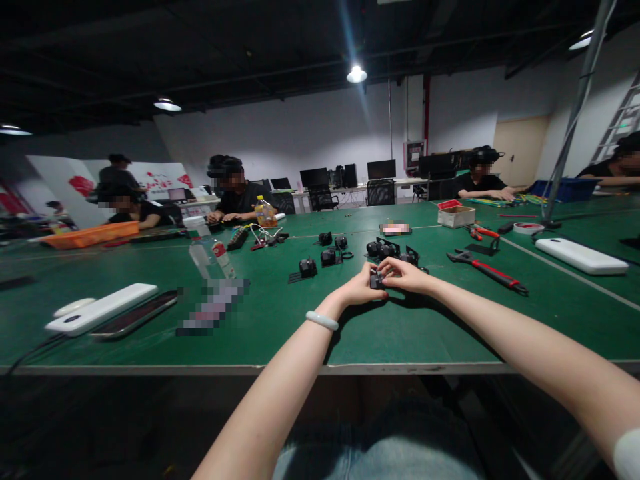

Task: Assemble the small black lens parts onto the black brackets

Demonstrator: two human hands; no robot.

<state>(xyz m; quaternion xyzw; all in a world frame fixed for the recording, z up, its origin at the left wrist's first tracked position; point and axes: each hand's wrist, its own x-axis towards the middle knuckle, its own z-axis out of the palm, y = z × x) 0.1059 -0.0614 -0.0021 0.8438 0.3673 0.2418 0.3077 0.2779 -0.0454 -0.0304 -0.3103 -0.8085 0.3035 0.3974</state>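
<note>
A small black part (377, 280) is held between my two hands, low over the green table (280, 333). My left hand (363, 285) is closed on its left side, thumb near the table side. The fingers of my right hand (404, 275) pinch it from the right and top. What kind of part it is cannot be made out. Just beyond my hands lies a cluster of similar black parts (383, 249). More black parts, one (307, 268) with a flat ribbed piece, lie to the left of my hands.
Red-handled pliers (487, 272) and a white power bank (580, 256) lie on the right. Left are another white power bank (107, 308), a phone (136, 313) and a clear bottle (200, 250). A metal pole (575, 120) rises at right. Co-workers sit across the table.
</note>
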